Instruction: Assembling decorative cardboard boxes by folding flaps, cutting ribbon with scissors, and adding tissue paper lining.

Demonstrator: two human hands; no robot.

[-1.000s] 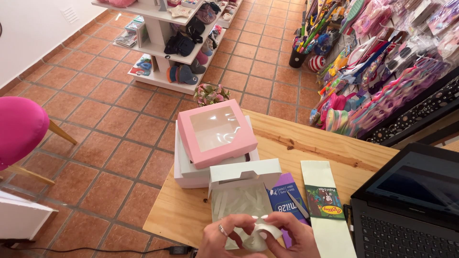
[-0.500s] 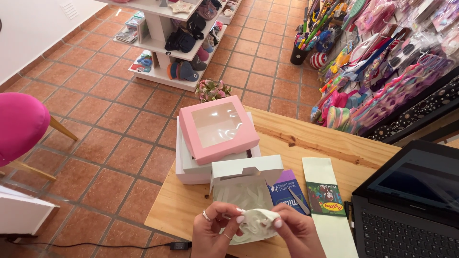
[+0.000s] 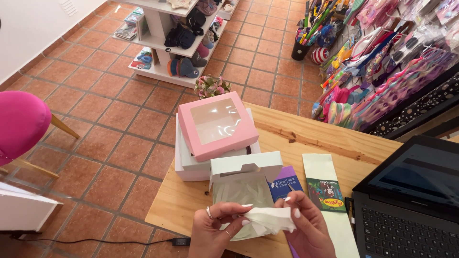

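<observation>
Left hand [image 3: 217,229] and right hand [image 3: 306,229] grip white tissue paper [image 3: 270,220] (crumpled).

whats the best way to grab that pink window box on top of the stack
Take the pink box by its two long side walls, coming down from above, one hand per side. It lies flat and slightly askew on the white box, and its lid centre is a thin clear window, so a grip on the solid edges seems safer than pressing the top.
</observation>
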